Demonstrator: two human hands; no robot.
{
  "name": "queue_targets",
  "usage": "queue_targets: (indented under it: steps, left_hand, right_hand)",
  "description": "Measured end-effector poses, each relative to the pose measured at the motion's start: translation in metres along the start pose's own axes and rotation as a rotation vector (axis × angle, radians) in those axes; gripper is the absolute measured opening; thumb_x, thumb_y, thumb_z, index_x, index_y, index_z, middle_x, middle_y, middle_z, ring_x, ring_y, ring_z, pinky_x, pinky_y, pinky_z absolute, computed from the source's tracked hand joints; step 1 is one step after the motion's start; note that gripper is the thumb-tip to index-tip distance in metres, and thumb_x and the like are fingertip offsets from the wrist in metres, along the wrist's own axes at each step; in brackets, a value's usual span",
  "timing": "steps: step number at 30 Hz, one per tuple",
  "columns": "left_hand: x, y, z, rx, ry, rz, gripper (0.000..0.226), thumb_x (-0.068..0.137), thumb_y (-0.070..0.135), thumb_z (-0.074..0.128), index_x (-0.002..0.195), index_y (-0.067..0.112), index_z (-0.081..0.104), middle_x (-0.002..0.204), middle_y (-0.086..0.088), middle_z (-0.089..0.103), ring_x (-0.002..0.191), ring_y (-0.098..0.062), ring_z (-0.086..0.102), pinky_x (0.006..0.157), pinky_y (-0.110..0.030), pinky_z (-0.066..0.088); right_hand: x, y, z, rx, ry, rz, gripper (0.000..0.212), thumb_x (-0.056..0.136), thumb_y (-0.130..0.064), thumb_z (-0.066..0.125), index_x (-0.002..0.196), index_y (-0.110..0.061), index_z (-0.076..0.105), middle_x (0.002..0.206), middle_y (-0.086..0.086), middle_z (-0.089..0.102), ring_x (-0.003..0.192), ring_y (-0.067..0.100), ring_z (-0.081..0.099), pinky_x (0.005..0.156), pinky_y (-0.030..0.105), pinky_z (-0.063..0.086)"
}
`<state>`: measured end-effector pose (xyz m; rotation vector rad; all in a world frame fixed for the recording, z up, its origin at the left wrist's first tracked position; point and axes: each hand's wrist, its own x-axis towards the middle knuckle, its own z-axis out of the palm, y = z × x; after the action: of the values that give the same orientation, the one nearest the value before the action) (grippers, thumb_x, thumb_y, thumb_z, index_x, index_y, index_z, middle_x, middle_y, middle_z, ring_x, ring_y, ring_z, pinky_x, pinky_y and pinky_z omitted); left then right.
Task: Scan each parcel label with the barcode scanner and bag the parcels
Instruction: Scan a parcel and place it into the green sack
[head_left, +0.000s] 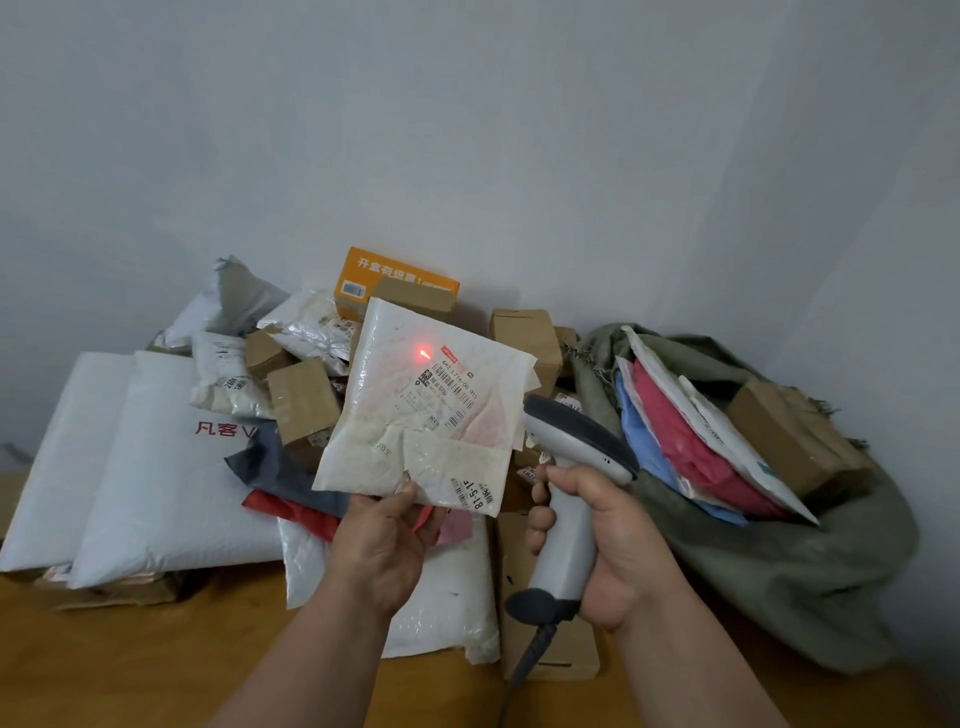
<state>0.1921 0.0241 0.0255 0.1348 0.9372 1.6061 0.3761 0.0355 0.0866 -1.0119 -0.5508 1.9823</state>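
My left hand pinches the bottom edge of a white bubble mailer and holds it up above the pile, label facing me. A red laser dot glows on the mailer just left of its barcode label. My right hand grips the handle of a grey barcode scanner, whose dark head points at the mailer from the right. The scanner's cable hangs down toward the table.
A pile of parcels lies against the wall on a wooden table: white mailers, brown boxes, an orange box. At right an olive-green sack lies open, holding blue, red and white mailers and a brown box.
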Motion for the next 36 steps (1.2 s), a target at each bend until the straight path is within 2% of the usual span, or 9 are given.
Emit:
queue_targets:
  steps: [4, 9, 13, 17, 25, 28, 31, 33, 36]
  left_hand:
    - [0.000, 0.002, -0.003, -0.023, -0.012, 0.002, 0.034, 0.100, 0.002, 0.046, 0.124, 0.022, 0.060, 0.121, -0.007, 0.071, 0.115, -0.032, 0.065, 0.095, -0.046, 0.052]
    - [0.000, 0.003, -0.004, -0.052, -0.027, -0.009, 0.035, 0.100, 0.002, 0.047, 0.123, 0.024, 0.060, 0.117, -0.006, 0.073, 0.111, -0.030, 0.068, 0.093, -0.046, 0.054]
    - [0.001, 0.002, -0.003, -0.065, -0.014, -0.026, 0.036, 0.100, 0.001, 0.047, 0.126, 0.021, 0.060, 0.118, -0.008, 0.072, 0.112, -0.030, 0.067, 0.082, -0.042, 0.059]
    - [0.003, 0.002, -0.003, -0.054, -0.024, -0.038, 0.039, 0.100, 0.001, 0.047, 0.134, 0.018, 0.056, 0.125, -0.010, 0.069, 0.118, -0.032, 0.064, 0.089, -0.043, 0.057]
    - [0.014, 0.003, -0.003, -0.040, -0.048, -0.063, 0.038, 0.099, 0.002, 0.048, 0.130, 0.020, 0.058, 0.121, -0.009, 0.071, 0.112, -0.030, 0.068, 0.083, -0.042, 0.059]
    - [0.021, 0.004, 0.001, -0.038, -0.088, -0.043, 0.037, 0.099, 0.003, 0.048, 0.130, 0.021, 0.058, 0.120, -0.008, 0.072, 0.105, -0.028, 0.071, 0.078, -0.044, 0.061]
    - [0.029, 0.005, 0.014, -0.001, -0.127, 0.008, 0.036, 0.099, 0.001, 0.049, 0.128, 0.019, 0.059, 0.119, -0.008, 0.072, 0.098, -0.023, 0.073, 0.066, -0.037, 0.061]
    - [0.034, 0.003, 0.027, 0.064, -0.129, 0.042, 0.032, 0.098, 0.000, 0.050, 0.120, 0.020, 0.061, 0.119, -0.006, 0.072, 0.099, -0.021, 0.073, 0.068, -0.037, 0.060]
    - [0.038, -0.006, 0.056, 0.205, -0.180, 0.120, 0.029, 0.098, 0.002, 0.052, 0.118, 0.021, 0.061, 0.116, -0.003, 0.073, 0.102, -0.021, 0.072, 0.075, -0.039, 0.061]
  right_hand:
    - [-0.002, 0.005, 0.004, 0.005, -0.001, 0.004, 0.034, 0.059, -0.015, 0.079, 0.089, -0.006, 0.069, 0.074, 0.007, 0.064, 0.053, 0.014, 0.057, 0.046, 0.027, 0.049]
    - [-0.003, 0.007, 0.006, 0.017, 0.006, 0.010, 0.033, 0.061, -0.013, 0.078, 0.090, -0.005, 0.068, 0.073, 0.007, 0.064, 0.052, 0.014, 0.057, 0.046, 0.026, 0.049]
    - [-0.003, 0.007, 0.007, 0.018, 0.003, 0.014, 0.031, 0.061, -0.014, 0.078, 0.088, -0.004, 0.068, 0.072, 0.007, 0.064, 0.051, 0.013, 0.057, 0.046, 0.027, 0.049]
    - [-0.002, 0.008, 0.007, 0.013, 0.012, 0.015, 0.032, 0.060, -0.014, 0.078, 0.090, -0.004, 0.069, 0.072, 0.008, 0.064, 0.052, 0.014, 0.057, 0.046, 0.027, 0.050]
    - [0.005, 0.007, 0.007, -0.011, 0.035, 0.002, 0.036, 0.059, -0.015, 0.078, 0.092, -0.003, 0.069, 0.073, 0.007, 0.065, 0.052, 0.014, 0.057, 0.046, 0.028, 0.050]
    - [0.007, 0.005, 0.005, -0.084, 0.085, -0.041, 0.034, 0.063, -0.017, 0.079, 0.093, -0.003, 0.072, 0.075, 0.008, 0.067, 0.055, 0.014, 0.059, 0.048, 0.028, 0.050]
    - [0.010, 0.000, -0.003, -0.121, 0.181, -0.116, 0.022, 0.079, -0.013, 0.076, 0.099, -0.005, 0.071, 0.080, 0.008, 0.068, 0.057, 0.014, 0.061, 0.050, 0.028, 0.051]
    - [0.010, -0.005, -0.014, -0.133, 0.252, -0.165, 0.023, 0.083, -0.014, 0.076, 0.104, -0.007, 0.071, 0.081, 0.008, 0.069, 0.059, 0.014, 0.062, 0.051, 0.029, 0.051]
    - [0.008, -0.014, -0.034, -0.148, 0.340, -0.250, 0.021, 0.083, -0.017, 0.077, 0.102, -0.009, 0.071, 0.078, 0.005, 0.070, 0.060, 0.014, 0.063, 0.054, 0.031, 0.051]
